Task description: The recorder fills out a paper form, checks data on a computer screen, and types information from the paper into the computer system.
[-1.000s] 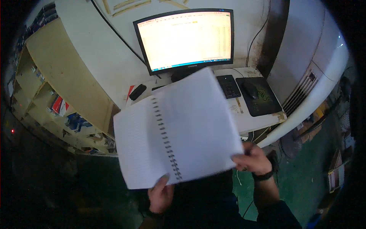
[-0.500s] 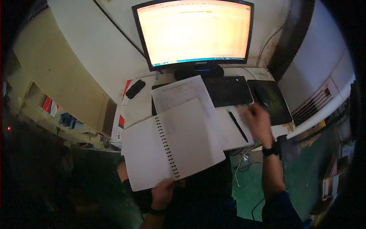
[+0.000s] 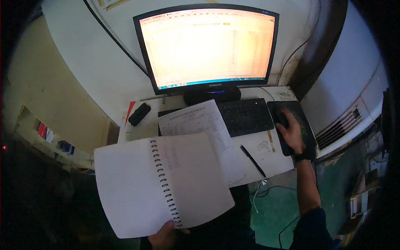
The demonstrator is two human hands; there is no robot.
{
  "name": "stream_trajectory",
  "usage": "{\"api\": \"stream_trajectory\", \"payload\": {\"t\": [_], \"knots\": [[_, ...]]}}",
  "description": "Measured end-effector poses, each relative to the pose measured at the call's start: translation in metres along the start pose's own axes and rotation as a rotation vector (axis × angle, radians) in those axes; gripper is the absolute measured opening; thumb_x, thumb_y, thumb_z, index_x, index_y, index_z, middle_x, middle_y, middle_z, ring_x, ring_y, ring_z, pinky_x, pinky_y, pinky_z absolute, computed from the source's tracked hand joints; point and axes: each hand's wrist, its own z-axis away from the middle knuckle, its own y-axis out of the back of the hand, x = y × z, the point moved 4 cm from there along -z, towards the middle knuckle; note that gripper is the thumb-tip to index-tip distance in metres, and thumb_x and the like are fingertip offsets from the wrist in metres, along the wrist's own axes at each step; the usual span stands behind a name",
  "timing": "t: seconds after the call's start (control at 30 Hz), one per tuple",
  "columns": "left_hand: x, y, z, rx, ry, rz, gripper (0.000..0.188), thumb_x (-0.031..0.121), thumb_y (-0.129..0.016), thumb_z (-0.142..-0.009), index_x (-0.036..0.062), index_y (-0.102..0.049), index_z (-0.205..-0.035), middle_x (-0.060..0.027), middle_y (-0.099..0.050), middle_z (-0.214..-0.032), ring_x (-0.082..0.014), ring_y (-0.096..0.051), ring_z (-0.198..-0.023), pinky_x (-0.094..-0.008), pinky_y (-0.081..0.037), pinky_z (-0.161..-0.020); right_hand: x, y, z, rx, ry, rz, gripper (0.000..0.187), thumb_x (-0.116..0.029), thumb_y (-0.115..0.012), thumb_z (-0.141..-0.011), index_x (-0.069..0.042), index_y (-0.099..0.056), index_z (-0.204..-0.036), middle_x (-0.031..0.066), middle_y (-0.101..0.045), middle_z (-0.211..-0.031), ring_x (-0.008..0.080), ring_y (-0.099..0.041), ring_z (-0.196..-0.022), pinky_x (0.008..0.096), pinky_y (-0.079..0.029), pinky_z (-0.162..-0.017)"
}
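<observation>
An open spiral notebook (image 3: 125, 179) with white pages tilts over the front edge of the desk. My left hand (image 3: 164, 237) pinches its lower edge by the wire binding, the thumb on the page and the other fingers mostly hidden underneath. Over at the right, my right hand (image 3: 292, 132) rests on a dark computer mouse, largely covered by the hand, on a black mouse pad (image 3: 303, 118). A printed sheet of paper (image 3: 216, 139) lies partly under the notebook and across the black keyboard (image 3: 246, 116). Between the sheet and the pad is a black pen (image 3: 253, 161).
A lit monitor (image 3: 206, 50) stands at the back of the white desk (image 3: 277, 166). Near the left corner lies a small black object (image 3: 140, 114). Cables (image 3: 256, 200) hang below the desk's front edge, above a green floor.
My right hand has moved from beside the pen onto the mouse. The notebook, with my left hand on it, has shifted left and nearer. The view has tilted slightly upward.
</observation>
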Motion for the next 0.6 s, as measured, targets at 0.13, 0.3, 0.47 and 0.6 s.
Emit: {"api": "stream_trajectory", "payload": {"t": [0.13, 0.3, 0.47, 0.6], "knots": [[0.132, -0.087, -0.118, 0.015, 0.022, -0.121, 0.048, 0.020, -0.068, -0.104, -0.0014, -0.060, -0.147, -0.0245, -0.064, -0.146, -0.0378, -0.070, -0.118, -0.0529, -0.057, -0.105, 0.004, 0.001, 0.006, 0.031, 0.008, 0.084, 0.054, -0.004, -0.076, -0.090, -0.004, -0.064, -0.142, 0.0232, -0.060, -0.154, 0.0419, -0.055, -0.145, 0.0457, -0.045, -0.120], [0.201, -0.139, -0.129, 0.044, 0.048, -0.260, 0.038, 0.013, -0.064, -0.105, -0.0043, -0.063, -0.139, -0.0231, -0.069, -0.137, -0.0365, -0.073, -0.114, -0.0507, -0.060, -0.101, -0.013, 0.000, 0.006, 0.017, 0.046, 0.047, 0.052, -0.001, -0.074, -0.090, -0.003, -0.065, -0.140, 0.0231, -0.061, -0.153, 0.0415, -0.057, -0.143, 0.0453, -0.046, -0.120], [0.119, -0.238, -0.038, 0.072, 0.092, -0.386, 0.028, 0.006, -0.059, -0.106, -0.0072, -0.065, -0.131, -0.0217, -0.074, -0.129, -0.0353, -0.076, -0.111, -0.0484, -0.064, -0.097, 0.006, -0.005, 0.009, 0.038, 0.024, 0.055, 0.052, 0.003, -0.073, -0.089, -0.002, -0.066, -0.140, 0.0227, -0.063, -0.151, 0.0395, -0.059, -0.142, 0.0436, -0.046, -0.120], [0.126, -0.244, -0.042, 0.097, 0.136, -0.244, 0.035, 0.005, -0.058, -0.107, -0.0084, -0.058, -0.138, -0.0255, -0.072, -0.131, -0.0385, -0.074, -0.115, -0.0496, -0.064, -0.101, 0.008, -0.005, 0.008, 0.041, 0.072, 0.094, 0.054, -0.001, -0.073, -0.090, -0.004, -0.064, -0.143, 0.0271, -0.060, -0.151, 0.0477, -0.059, -0.138, 0.0481, -0.048, -0.116]]}}
